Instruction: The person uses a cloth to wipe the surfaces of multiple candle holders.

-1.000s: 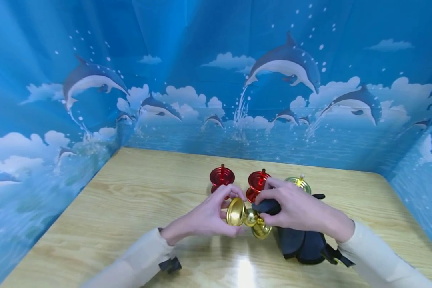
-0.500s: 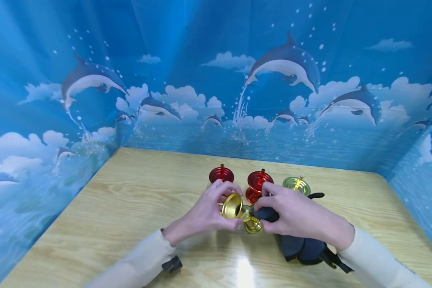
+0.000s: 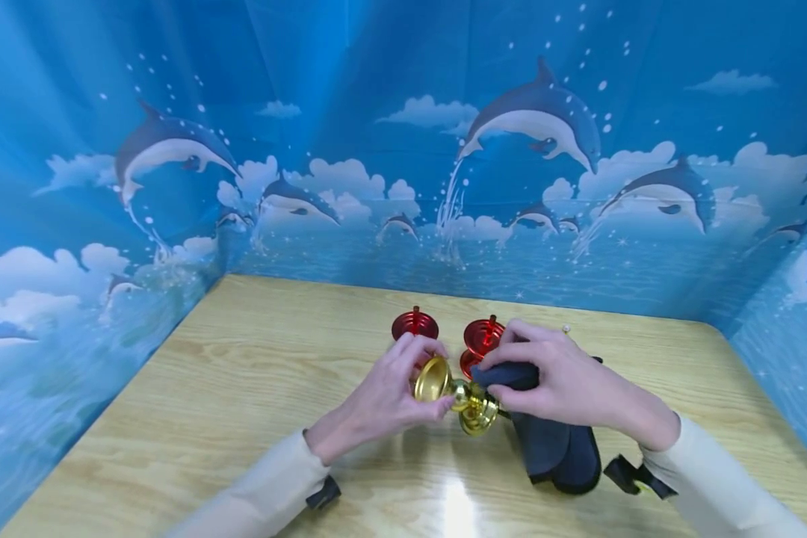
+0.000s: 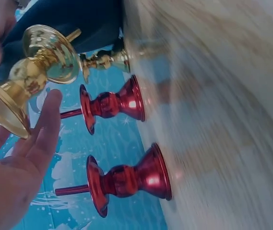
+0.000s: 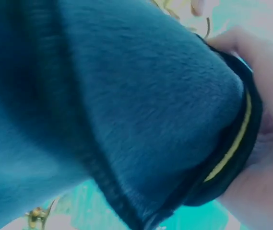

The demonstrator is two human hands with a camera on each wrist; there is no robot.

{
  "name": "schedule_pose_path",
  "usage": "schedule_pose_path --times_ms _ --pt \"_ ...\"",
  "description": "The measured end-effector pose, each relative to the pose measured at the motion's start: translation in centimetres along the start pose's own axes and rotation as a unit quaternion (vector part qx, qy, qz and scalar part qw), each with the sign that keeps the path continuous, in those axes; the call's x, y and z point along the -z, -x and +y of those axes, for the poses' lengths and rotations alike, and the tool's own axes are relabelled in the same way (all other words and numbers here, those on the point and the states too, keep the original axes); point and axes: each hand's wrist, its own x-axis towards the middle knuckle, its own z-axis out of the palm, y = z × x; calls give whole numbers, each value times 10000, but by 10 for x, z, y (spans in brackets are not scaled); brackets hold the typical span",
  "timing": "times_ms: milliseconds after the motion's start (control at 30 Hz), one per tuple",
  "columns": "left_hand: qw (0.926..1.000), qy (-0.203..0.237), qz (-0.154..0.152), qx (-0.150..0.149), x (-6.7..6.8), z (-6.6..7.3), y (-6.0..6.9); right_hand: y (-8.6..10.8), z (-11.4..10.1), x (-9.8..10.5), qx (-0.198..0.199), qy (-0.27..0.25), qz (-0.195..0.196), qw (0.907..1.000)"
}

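My left hand (image 3: 393, 403) grips a shiny gold candle holder (image 3: 433, 379) by its flared foot, tilted and lifted off the table. Its spiked dish points towards my right hand (image 3: 571, 377), which pinches a dark blue fleecy cloth (image 3: 561, 452) with black edging. The cloth's upper end lies close to the dish; whether they touch I cannot tell. In the right wrist view the cloth (image 5: 150, 91) fills most of the picture and hides the dish. The left wrist view shows the gold candle holder (image 4: 28, 76) along its length, fingers around its foot.
Two red candle holders (image 3: 415, 326) (image 3: 482, 338) stand upright behind my hands. A second gold one (image 4: 105, 60) stands beyond them to the right, mostly hidden in the head view. Blue dolphin-print curtains (image 3: 350, 149) enclose the wooden table (image 3: 242, 359).
The gold candle holder has shifted slightly left and changed its tilt. My right hand has moved a little right and up with the cloth, covering the gold candle holder behind it.
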Motion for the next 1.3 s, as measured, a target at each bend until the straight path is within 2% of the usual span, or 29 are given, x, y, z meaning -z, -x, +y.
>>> schedule_pose_path --times_ms 100,167,300,367,433,533,667,767,867,933,1000,1067,1133,1233,1300 --pt "9990 -179 125 -397 0 -1 0 -3 6 1 -32 -192 250 9995" --pt "9972 -240 185 -689 -1 -2 0 -7 9 1 -146 -290 86 9994" --pt "9917 -392 286 -1189 -2 -1 -2 -12 13 -1 -335 -429 -488 9973" --pt "9892 -487 342 -1342 -2 -1 -3 -13 14 -2 -341 -472 -640 9962" --pt "9884 -547 378 -1364 -3 0 -3 -13 14 -3 -290 -496 -649 9962" --pt "9910 -533 414 -1158 -3 1 -3 -12 13 -4 -64 -542 -539 9971" --pt "9973 -303 450 -499 -5 4 -2 -10 6 -6 390 -475 -285 9977" --pt "9988 -17 476 82 -6 7 -2 -9 -1 -10 777 -76 -102 9969" --pt "9966 361 507 539 -6 9 -3 -8 -7 -14 1081 480 57 9930" --pt "9946 543 549 689 -6 10 -4 -9 -9 -15 1147 763 156 9903" --pt "9942 602 557 699 -5 10 -3 -11 -9 -16 1065 844 235 9904" --pt "9956 508 573 534 -6 8 -3 -12 -7 -15 916 801 272 9922" --pt "9974 320 596 243 -5 7 -2 -13 -3 -14 737 664 227 9948" --pt "9977 11 592 -342 -5 6 0 -15 4 -11 528 386 -7 9979" --pt "9953 -157 546 -783 -4 7 1 -17 9 -9 445 48 -295 9986"
